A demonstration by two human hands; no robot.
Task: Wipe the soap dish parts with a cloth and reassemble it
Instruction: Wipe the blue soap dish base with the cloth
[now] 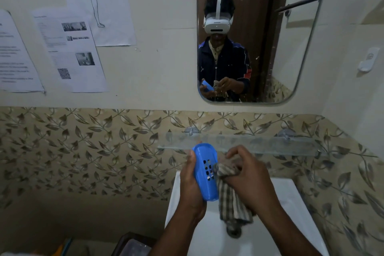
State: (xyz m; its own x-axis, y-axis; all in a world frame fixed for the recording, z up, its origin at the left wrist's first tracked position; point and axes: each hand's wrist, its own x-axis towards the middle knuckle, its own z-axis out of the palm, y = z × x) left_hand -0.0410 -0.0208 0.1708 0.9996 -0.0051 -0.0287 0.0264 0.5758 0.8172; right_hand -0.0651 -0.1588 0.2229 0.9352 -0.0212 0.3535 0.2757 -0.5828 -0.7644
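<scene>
The blue soap dish part (204, 174) stood nearly on end above the white sink (291, 199), an oval plastic piece with rectangular drain slots cut through its middle, glossy along the rim. The left hand (190, 185) was wrapped around its outer edge, while the right hand (245, 172) bunched a checked cloth (228, 191) against its right side, probably touching the slots, though the fingers hid the contact. The cloth's tail hung toward the drain, and a glass shelf (270, 144) ran just behind.
</scene>
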